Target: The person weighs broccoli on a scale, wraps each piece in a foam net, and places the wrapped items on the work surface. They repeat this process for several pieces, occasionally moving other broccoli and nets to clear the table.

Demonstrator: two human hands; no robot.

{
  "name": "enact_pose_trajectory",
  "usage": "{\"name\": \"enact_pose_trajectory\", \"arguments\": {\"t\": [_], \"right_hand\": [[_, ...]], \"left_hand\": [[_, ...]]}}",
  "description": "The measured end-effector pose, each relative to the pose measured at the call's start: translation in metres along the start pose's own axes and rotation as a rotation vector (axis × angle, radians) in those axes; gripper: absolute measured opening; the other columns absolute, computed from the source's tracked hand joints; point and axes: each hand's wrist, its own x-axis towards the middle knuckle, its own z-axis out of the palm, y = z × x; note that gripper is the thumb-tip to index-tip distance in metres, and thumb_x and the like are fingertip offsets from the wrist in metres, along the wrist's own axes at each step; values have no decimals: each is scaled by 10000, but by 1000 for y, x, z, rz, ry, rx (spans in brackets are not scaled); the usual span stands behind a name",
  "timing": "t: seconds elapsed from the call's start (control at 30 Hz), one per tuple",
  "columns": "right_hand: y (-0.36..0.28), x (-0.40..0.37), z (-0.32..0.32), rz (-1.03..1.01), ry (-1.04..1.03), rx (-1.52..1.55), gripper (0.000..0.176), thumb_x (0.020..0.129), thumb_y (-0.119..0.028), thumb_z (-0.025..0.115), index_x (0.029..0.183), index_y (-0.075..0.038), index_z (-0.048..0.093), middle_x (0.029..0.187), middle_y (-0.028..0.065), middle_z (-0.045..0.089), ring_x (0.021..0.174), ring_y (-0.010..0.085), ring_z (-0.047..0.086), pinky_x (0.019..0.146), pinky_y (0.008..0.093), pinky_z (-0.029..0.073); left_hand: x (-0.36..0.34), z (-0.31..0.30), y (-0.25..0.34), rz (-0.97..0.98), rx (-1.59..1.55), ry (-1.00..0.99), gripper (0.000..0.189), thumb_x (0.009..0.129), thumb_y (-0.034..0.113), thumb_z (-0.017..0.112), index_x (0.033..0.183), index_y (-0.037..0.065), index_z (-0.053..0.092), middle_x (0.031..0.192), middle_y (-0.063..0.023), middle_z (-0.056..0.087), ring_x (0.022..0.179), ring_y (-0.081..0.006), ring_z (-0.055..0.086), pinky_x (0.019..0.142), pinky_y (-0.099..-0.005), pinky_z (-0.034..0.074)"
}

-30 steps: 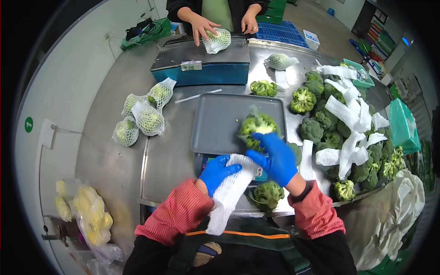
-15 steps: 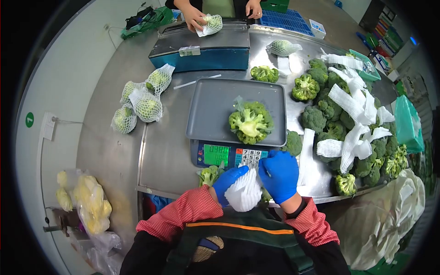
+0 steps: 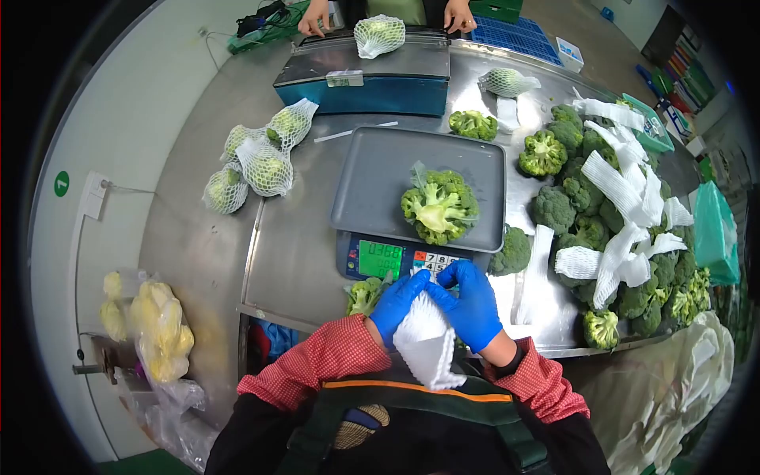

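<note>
My left hand [image 3: 398,307], in a blue glove, is closed on a white foam net sleeve [image 3: 427,340] that hangs down in front of my apron. My right hand [image 3: 472,305], gloved too, pinches at the sleeve's upper end, close to the left fingertips. Just beyond my hands stands a scale with a green-lit display [image 3: 381,260]. On its grey tray [image 3: 372,174] lies a broccoli head [image 3: 440,207], stem side up. Another broccoli piece [image 3: 364,296] sits beside my left hand, partly hidden by it.
Broccoli heads [image 3: 554,207] are piled at the right under loose foam sleeves [image 3: 613,190]. Several netted heads [image 3: 265,168] lie at the left. Across the table, a co-worker's hands [image 3: 459,16] rest at a metal-topped machine [image 3: 356,87] bearing a netted head [image 3: 379,36].
My right hand has gone from a fist to a pinch near the left fingertips. The sleeve hangs lower and straighter. The co-worker has let go of the netted head. The view has shifted slightly.
</note>
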Motion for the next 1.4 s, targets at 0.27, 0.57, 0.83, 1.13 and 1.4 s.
{"name": "enact_pose_trajectory", "arguments": {"t": [0.27,0.57,0.83,1.13,1.4], "right_hand": [[-5,7,7,5,30,0,215,798,-231,630,758,-22,597,629,138,555,562,261,538,545,377,418],[-16,18,5,-537,221,-421,105,711,-160,646,673,-90,578,715,84,550,669,279,523,600,391,384],[11,-2,30,229,-120,482,171,841,-171,644,813,-10,595,706,-8,555,664,60,474,604,227,415],[10,2,31,312,-250,634,138,849,-159,639,874,-29,598,772,-12,573,707,60,496,649,209,420],[-2,17,36,380,-372,748,115,826,-95,613,908,-18,590,814,0,583,758,70,524,702,208,420]], "left_hand": [[-12,10,15,-23,29,-9,299,922,233,511,1153,44,534,1064,-75,604,940,-153,592,844,-287,468],[-10,-22,2,-62,-99,-366,316,944,222,434,1206,52,482,1129,-59,569,1010,-156,555,923,-327,426],[-8,-23,-1,150,-70,-102,173,909,223,530,982,74,580,938,-38,601,844,-145,588,743,-279,475],[-18,-5,11,158,-61,-69,136,930,210,508,984,96,558,875,-12,564,804,-109,548,735,-261,462],[1,-41,105,448,1128,-479,159,943,194,401,920,108,532,821,-72,601,799,-212,585,737,-338,470]]}}
